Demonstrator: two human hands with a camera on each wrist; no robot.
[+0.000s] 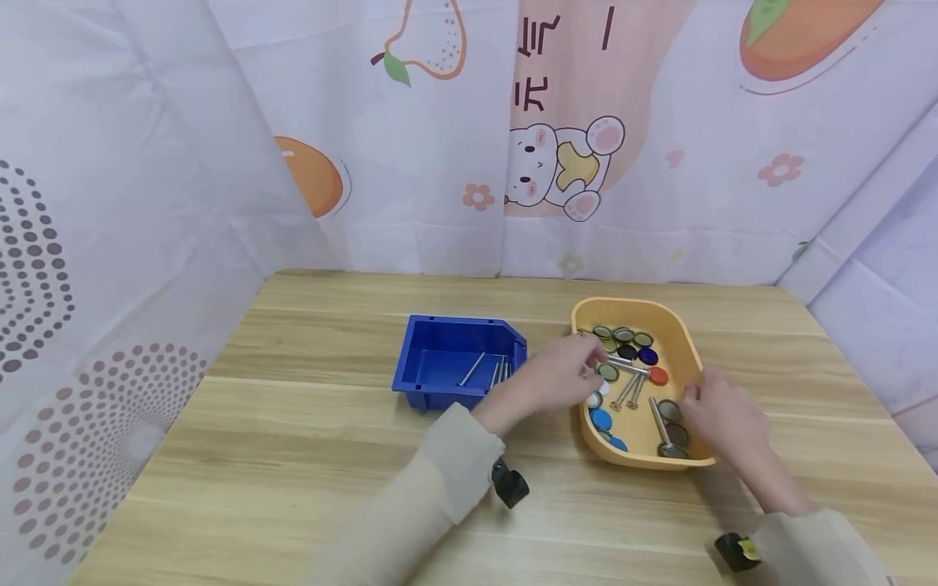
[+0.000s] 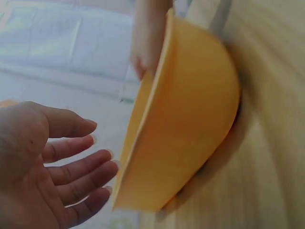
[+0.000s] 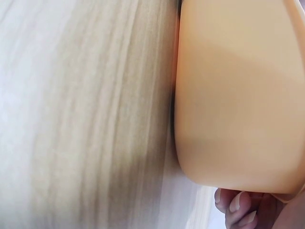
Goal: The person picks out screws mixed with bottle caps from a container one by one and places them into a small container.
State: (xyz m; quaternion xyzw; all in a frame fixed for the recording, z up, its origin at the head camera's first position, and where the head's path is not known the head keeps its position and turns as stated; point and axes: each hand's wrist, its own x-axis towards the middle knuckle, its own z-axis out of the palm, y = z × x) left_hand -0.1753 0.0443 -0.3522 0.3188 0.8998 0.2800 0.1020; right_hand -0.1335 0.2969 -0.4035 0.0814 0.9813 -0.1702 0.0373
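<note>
A yellow plastic tub (image 1: pixel 636 439) holds bottle caps (image 1: pixel 602 420) of several colours and several metal bolts (image 1: pixel 658 422). My left hand (image 1: pixel 558 376) hovers over the tub's left rim. In the left wrist view its fingers are relaxed and spread a little, with nothing held, beside the tub's wall (image 2: pixel 190 109). At the tub's right side, my right hand (image 1: pixel 727 415) grips the rim. The right wrist view shows its curled fingertips (image 3: pixel 237 202) against the tub's outer wall (image 3: pixel 238 105); its thumb is hidden there.
Left of the tub stands a blue open bin (image 1: pixel 432 365), with several bolts (image 1: pixel 472 369) inside, partly behind my left forearm. Both containers rest on a wooden table (image 1: pixel 293 423). A printed curtain (image 1: pixel 410 163) hangs behind the table.
</note>
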